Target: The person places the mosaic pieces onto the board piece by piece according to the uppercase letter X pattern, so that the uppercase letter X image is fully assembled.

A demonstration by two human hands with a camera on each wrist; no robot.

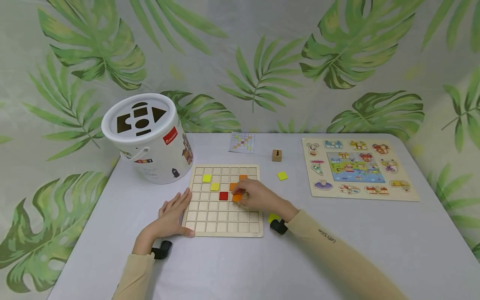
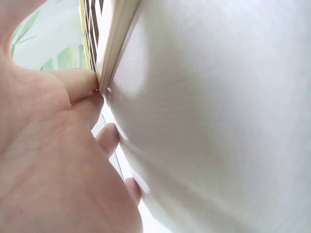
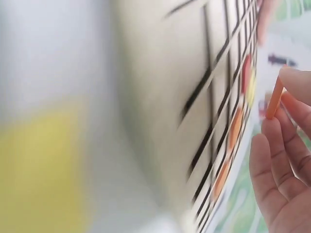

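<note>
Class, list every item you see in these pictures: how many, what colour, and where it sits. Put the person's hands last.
Wooden grid board: one, pale, table centre.
Square tiles on board: two yellow, two orange, one red.
Orange square tile: one, pinched above board.
Loose yellow square tiles: two, right of board.
White shape-sorter bucket: one, back left.
Pattern card: one, behind board.
Small wooden cube: one, tan.
Wooden picture puzzle: one, multicoloured, right.
Left hand: rests at board's left edge.
Right hand: fingers pinch orange tile.
</note>
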